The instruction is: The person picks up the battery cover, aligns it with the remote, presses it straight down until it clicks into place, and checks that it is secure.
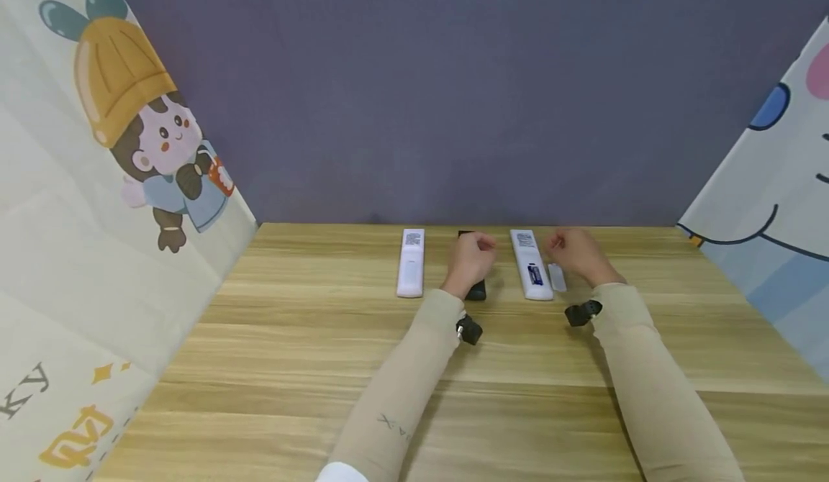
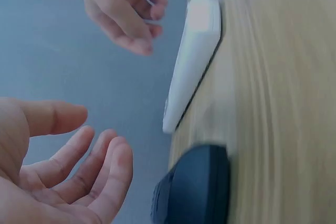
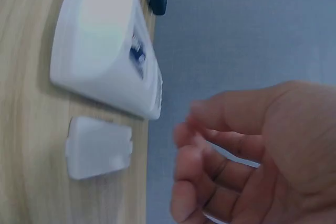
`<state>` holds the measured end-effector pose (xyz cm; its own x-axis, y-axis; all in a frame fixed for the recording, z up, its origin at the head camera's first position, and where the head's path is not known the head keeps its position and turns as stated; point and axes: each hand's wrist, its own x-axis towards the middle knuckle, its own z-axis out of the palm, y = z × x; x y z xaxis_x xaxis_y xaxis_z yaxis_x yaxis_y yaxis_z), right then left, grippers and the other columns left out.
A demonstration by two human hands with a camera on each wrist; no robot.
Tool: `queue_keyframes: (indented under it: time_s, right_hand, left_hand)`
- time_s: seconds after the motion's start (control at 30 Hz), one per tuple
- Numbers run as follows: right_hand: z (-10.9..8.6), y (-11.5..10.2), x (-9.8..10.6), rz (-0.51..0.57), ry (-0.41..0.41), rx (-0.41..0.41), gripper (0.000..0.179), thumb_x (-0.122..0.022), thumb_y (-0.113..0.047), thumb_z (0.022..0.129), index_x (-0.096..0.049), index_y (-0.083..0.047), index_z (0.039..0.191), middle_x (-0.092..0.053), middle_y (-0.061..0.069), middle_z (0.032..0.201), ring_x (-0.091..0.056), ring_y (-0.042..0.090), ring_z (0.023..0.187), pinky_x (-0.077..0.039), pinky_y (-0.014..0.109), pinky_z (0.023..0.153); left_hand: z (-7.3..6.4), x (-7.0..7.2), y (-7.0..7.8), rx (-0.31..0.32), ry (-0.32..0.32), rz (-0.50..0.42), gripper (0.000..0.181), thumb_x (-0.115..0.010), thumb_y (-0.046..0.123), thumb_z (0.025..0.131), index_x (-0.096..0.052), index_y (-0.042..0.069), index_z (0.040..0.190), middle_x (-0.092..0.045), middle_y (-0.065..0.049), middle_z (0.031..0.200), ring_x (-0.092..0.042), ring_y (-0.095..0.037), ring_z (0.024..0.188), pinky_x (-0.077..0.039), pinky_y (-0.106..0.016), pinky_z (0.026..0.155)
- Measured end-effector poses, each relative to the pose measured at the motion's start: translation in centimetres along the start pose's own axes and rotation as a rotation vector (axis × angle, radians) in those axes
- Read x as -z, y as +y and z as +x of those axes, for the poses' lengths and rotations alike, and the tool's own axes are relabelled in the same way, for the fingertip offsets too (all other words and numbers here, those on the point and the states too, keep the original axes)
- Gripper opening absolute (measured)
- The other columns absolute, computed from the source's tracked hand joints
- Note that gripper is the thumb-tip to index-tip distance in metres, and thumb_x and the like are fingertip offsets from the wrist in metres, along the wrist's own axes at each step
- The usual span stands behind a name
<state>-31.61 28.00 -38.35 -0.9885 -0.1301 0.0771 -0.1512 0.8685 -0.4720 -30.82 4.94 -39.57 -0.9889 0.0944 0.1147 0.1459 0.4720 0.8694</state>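
Note:
My left hand [image 1: 471, 259] hovers over a black remote control [image 1: 477, 292], hiding its middle. Its fingers are loosely bent with nothing between them in the left wrist view. To the right lies a white remote control [image 1: 523, 246], back side up, its battery compartment [image 1: 535, 275] uncovered and something dark blue, like batteries, inside. Beside that remote, a small white battery cover [image 1: 557, 278] lies flat on the table. My right hand [image 1: 578, 252] is raised just behind and right of the cover, fingers loosely curled and thumb close to the fingertips, with no object showing in them.
A second white remote control [image 1: 411, 266] lies back side up at the left, its compartment covered. The wooden table [image 1: 311, 352] ends at a dark grey backdrop [image 1: 414, 93]. Printed cloths with cartoon figures flank both sides.

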Motion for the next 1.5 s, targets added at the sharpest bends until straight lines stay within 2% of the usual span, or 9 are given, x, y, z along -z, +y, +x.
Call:
queue_keyframes:
  time_s: [0.27,0.43,0.67,0.77,0.83,0.93,1.03,1.23,1.5]
  right_hand:
    - [-0.1,1.5,-0.1,-0.031,-0.118,-0.032,0.015,-0.064,-0.009,0.091,-0.067,0.003,0.100,-0.070,0.021,0.099,-0.063,0.032,0.087,-0.049,0.039,0.072]
    - [0.0,2.6,-0.4,-0.018,-0.158,-0.015,0.018,-0.068,-0.011,0.091,-0.068,0.004,0.102,-0.071,0.023,0.101,-0.065,0.033,0.090,-0.050,0.038,0.074]
    - [-0.1,3.5,-0.5,0.005,-0.160,0.005,0.016,-0.069,-0.009,0.090,-0.068,0.004,0.101,-0.071,0.024,0.100,-0.065,0.032,0.089,-0.049,0.037,0.074]
    - [-0.2,3.8,-0.6,0.028,-0.144,0.002,0.015,-0.070,-0.008,0.091,-0.068,0.004,0.100,-0.071,0.023,0.099,-0.064,0.031,0.089,-0.048,0.036,0.075]
    - [-0.2,3.9,-0.8,0.051,-0.136,0.005,0.014,-0.070,-0.006,0.091,-0.067,0.004,0.099,-0.070,0.022,0.097,-0.063,0.030,0.088,-0.047,0.034,0.074]
    - [-0.1,4.0,-1.1,0.083,-0.125,0.004,0.012,-0.069,-0.004,0.089,-0.066,0.005,0.097,-0.069,0.020,0.092,-0.061,0.028,0.084,-0.045,0.032,0.073]
    - [-0.2,4.0,-1.4,0.092,-0.121,0.001,0.010,-0.068,-0.003,0.089,-0.065,0.004,0.096,-0.067,0.018,0.088,-0.058,0.026,0.081,-0.043,0.031,0.071]
    - [-0.6,3.8,-1.6,0.070,-0.125,-0.022,0.011,-0.067,-0.004,0.091,-0.064,0.004,0.098,-0.066,0.020,0.093,-0.059,0.030,0.085,-0.044,0.034,0.075]
    - [-0.7,3.4,-1.9,0.033,-0.153,-0.041,0.010,-0.067,-0.004,0.091,-0.062,0.003,0.097,-0.067,0.022,0.098,-0.060,0.031,0.088,-0.048,0.039,0.079]
  left_hand:
    - [-0.8,-2.0,1.0,0.048,-0.013,0.012,0.014,-0.070,0.015,0.095,-0.078,0.015,0.107,-0.075,0.001,0.097,-0.066,-0.012,0.084,-0.051,-0.025,0.073]
    - [-1.1,-3.4,1.6,0.080,-0.045,0.089,0.015,-0.074,0.022,0.091,-0.078,0.016,0.105,-0.077,0.003,0.097,-0.069,-0.012,0.084,-0.052,-0.026,0.072]
    - [-0.8,-5.4,2.2,0.120,-0.098,0.210,0.027,-0.076,0.030,0.090,-0.076,0.014,0.111,-0.076,0.000,0.109,-0.070,-0.019,0.102,-0.053,-0.033,0.091]
    - [-0.5,-5.9,2.3,0.108,-0.096,0.240,0.022,-0.076,0.030,0.090,-0.077,0.012,0.103,-0.076,-0.001,0.102,-0.068,-0.016,0.090,-0.054,-0.030,0.081]
    - [-0.3,-6.2,2.3,0.113,-0.101,0.236,0.018,-0.076,0.029,0.090,-0.073,0.011,0.088,-0.072,-0.001,0.086,-0.062,-0.015,0.075,-0.050,-0.028,0.066]
    - [-0.1,-6.8,2.1,0.097,-0.090,0.230,0.033,-0.074,0.026,0.090,-0.055,0.012,0.066,-0.054,0.001,0.064,-0.047,-0.014,0.059,-0.038,-0.029,0.052]
    - [-0.3,-7.0,2.3,0.092,-0.072,0.218,0.039,-0.072,0.024,0.090,-0.047,0.014,0.061,-0.047,0.002,0.060,-0.045,-0.014,0.056,-0.036,-0.029,0.050]
    - [0.0,-7.9,2.5,0.148,-0.049,0.227,0.020,-0.076,0.027,0.089,-0.068,0.010,0.082,-0.068,-0.004,0.077,-0.060,-0.018,0.067,-0.049,-0.031,0.058]
    - [0.3,-9.1,3.0,0.227,-0.012,0.405,0.038,-0.080,0.040,0.084,-0.067,0.013,0.107,-0.073,-0.007,0.100,-0.071,-0.025,0.094,-0.058,-0.040,0.073]
